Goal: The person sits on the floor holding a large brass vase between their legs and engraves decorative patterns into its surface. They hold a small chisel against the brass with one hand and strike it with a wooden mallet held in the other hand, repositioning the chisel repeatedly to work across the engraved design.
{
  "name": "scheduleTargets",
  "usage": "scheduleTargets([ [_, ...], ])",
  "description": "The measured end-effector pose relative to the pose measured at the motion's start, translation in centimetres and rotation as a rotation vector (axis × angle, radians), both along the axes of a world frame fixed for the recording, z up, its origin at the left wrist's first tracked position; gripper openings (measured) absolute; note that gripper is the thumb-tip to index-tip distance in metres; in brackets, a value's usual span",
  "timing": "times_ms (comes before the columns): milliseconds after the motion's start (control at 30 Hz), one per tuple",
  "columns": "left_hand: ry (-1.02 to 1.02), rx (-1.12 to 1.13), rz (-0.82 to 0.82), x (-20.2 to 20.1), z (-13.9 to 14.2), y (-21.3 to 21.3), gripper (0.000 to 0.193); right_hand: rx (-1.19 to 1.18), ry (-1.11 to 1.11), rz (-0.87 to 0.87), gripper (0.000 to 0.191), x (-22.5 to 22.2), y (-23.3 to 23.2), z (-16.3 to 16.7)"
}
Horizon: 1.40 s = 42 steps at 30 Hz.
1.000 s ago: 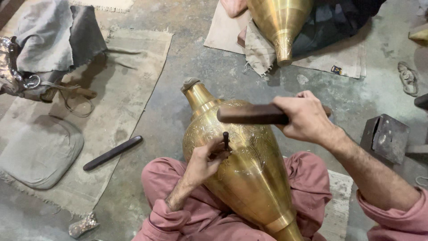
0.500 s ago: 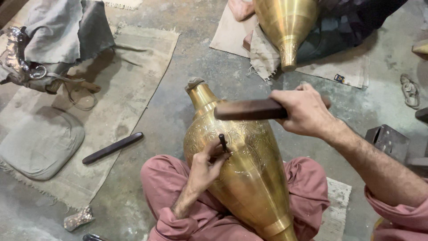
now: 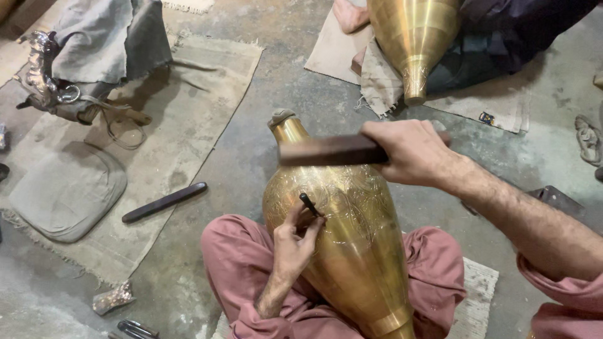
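A large engraved brass vase (image 3: 348,245) lies across my lap, its neck pointing away from me. My left hand (image 3: 294,242) rests on the vase's left side and grips a small dark chisel (image 3: 308,204), its tip set against the engraved band. My right hand (image 3: 408,154) holds a dark wooden mallet bar (image 3: 330,150) level above the chisel, a little apart from it.
A second brass vase (image 3: 414,37) rests on another person's lap at the top, with their bare foot (image 3: 348,14) beside it. A burlap mat (image 3: 182,125) on the left carries a dark wooden stick (image 3: 164,202), a grey cushion (image 3: 66,188) and a silver vessel (image 3: 41,69). Small metal tools (image 3: 135,328) lie at the bottom left.
The view has shifted slightly. My right hand has lifted the wooden bar a little higher above the chisel. My left hand stays on the vase with the chisel.
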<state>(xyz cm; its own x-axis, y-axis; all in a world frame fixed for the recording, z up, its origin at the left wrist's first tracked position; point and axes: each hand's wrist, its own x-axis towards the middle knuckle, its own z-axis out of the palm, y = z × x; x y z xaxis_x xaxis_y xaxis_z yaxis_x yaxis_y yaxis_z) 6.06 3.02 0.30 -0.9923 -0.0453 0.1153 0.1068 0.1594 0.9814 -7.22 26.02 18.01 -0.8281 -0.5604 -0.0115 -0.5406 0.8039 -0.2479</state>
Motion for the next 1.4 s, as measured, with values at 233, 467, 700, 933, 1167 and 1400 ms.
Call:
scheduleTargets([
  [233,-0.036,0.128,0.063,1.0,0.3,1.1,0.042,0.101,0.054,0.118,0.032,-0.1,-1.7,0.9],
  [467,-0.034,0.252,0.179,2.1,0.4,2.3,0.039,0.054,0.026,0.158,0.022,0.2,-3.0,1.6],
  [700,-0.034,0.188,0.238,2.7,0.6,2.8,0.038,0.178,0.066,0.215,0.016,0.5,-4.9,2.9],
  [933,-0.005,0.146,0.316,3.6,0.1,3.3,0.030,0.338,0.106,0.307,0.016,1.2,-6.7,3.9],
  [1167,0.001,0.315,0.340,3.4,-1.9,4.3,0.024,0.187,0.128,0.356,0.019,2.1,-7.8,3.7],
  [1400,0.007,0.384,0.339,3.9,-1.9,4.7,0.021,0.064,0.085,0.430,0.027,2.1,-8.5,3.5],
])
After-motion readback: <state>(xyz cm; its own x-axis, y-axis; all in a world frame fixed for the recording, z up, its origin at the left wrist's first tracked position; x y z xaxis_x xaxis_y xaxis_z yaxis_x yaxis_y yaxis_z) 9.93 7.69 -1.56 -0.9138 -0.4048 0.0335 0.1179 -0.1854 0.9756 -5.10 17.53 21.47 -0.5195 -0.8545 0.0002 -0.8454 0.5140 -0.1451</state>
